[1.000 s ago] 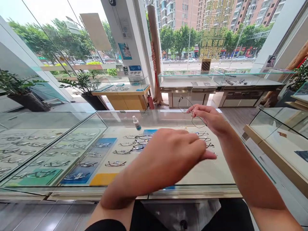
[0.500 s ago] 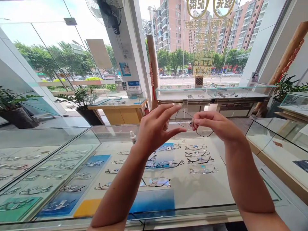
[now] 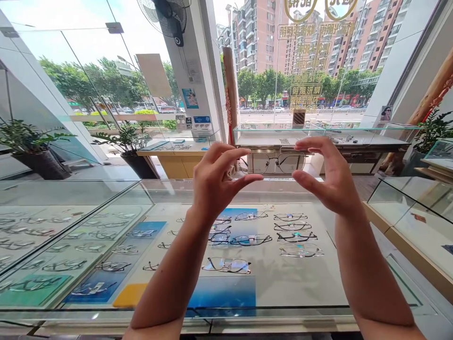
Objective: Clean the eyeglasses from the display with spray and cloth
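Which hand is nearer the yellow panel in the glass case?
Left. The left hand is raised beyond the yellow panel, to its right; the right hand is raised too, but much farther right.

We cannot tell whether the fingertips of our left hand [image 3: 217, 177] or right hand [image 3: 332, 177] touch the raised glasses [image 3: 272, 162], and the print on their lenses is too small for us to read. Our left forearm [image 3: 173, 271] partly hides some display glasses [image 3: 151, 267]. The top edge cuts off the fan [image 3: 166, 16] and 2 gold circles [image 3: 300, 18].
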`<action>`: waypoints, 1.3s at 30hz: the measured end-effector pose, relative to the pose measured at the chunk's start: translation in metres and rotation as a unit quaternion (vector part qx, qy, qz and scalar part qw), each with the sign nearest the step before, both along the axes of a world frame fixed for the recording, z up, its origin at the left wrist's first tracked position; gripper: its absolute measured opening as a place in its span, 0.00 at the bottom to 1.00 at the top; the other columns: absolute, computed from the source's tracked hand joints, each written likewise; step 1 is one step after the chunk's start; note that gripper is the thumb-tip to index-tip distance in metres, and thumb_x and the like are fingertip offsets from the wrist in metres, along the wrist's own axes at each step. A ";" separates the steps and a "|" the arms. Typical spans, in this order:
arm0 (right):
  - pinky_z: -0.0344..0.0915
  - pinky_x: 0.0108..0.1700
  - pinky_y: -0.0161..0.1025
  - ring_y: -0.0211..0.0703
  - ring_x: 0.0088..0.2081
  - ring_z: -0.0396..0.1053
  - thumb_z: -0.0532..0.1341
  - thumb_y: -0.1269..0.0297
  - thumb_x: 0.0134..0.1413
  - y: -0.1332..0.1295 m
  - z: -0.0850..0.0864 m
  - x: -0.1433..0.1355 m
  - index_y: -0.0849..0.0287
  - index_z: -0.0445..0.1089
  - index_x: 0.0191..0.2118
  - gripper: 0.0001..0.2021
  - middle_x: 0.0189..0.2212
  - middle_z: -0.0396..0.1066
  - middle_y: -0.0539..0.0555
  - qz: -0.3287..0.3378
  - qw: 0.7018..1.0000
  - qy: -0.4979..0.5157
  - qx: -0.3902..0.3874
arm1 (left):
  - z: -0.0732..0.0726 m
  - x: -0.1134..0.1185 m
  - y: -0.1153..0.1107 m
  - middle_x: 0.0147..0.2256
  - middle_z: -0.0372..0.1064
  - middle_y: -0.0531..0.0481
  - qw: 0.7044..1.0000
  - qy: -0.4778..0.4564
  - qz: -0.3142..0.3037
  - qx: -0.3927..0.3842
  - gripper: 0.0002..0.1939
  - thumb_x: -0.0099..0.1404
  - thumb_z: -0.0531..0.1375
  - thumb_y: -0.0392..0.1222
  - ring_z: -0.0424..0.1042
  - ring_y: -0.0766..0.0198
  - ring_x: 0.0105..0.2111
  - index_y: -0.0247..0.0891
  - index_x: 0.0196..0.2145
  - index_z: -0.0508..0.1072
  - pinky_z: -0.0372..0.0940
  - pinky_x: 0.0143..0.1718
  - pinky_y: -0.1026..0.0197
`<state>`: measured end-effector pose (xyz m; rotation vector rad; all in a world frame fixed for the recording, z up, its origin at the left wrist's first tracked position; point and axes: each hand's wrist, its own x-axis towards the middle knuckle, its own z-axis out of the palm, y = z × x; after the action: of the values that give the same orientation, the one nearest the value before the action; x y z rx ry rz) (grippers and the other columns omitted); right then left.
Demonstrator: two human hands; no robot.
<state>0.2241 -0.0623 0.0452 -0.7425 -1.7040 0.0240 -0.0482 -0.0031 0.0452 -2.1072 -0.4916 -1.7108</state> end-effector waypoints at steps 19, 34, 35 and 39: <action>0.76 0.52 0.52 0.51 0.43 0.78 0.73 0.40 0.63 0.019 -0.005 -0.006 0.50 0.80 0.52 0.22 0.42 0.81 0.53 -0.084 0.988 -0.024 0.128 | -0.002 0.002 0.006 0.42 0.77 0.50 0.994 -0.067 -0.052 -0.069 0.28 0.62 0.76 0.67 0.73 0.61 0.35 0.50 0.53 0.84 0.73 0.39 0.55; 0.77 0.53 0.53 0.52 0.45 0.78 0.73 0.44 0.64 0.020 -0.007 -0.009 0.48 0.78 0.55 0.21 0.44 0.79 0.53 -0.110 0.984 -0.006 0.138 | -0.013 0.015 0.008 0.43 0.82 0.50 0.979 -0.152 -0.031 -0.133 0.25 0.62 0.78 0.60 0.73 0.64 0.31 0.45 0.50 0.83 0.72 0.36 0.57; 0.77 0.53 0.53 0.52 0.46 0.78 0.73 0.44 0.64 0.020 -0.007 -0.009 0.48 0.78 0.55 0.21 0.44 0.79 0.53 -0.111 0.984 -0.004 0.141 | -0.014 0.017 0.007 0.43 0.81 0.50 0.978 -0.158 -0.031 -0.133 0.24 0.62 0.78 0.60 0.72 0.65 0.30 0.45 0.49 0.83 0.71 0.34 0.58; 0.77 0.55 0.54 0.52 0.48 0.79 0.73 0.44 0.64 0.020 -0.008 -0.011 0.47 0.77 0.58 0.22 0.46 0.79 0.53 -0.111 0.986 0.009 0.127 | -0.015 0.022 0.004 0.42 0.81 0.51 0.976 -0.181 -0.036 -0.115 0.23 0.63 0.78 0.59 0.72 0.65 0.31 0.45 0.48 0.82 0.69 0.32 0.59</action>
<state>0.2131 -0.0421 0.0369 -0.7339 -1.5617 -0.3344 -0.0265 0.0007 0.0305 -1.9839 -0.7582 -2.1884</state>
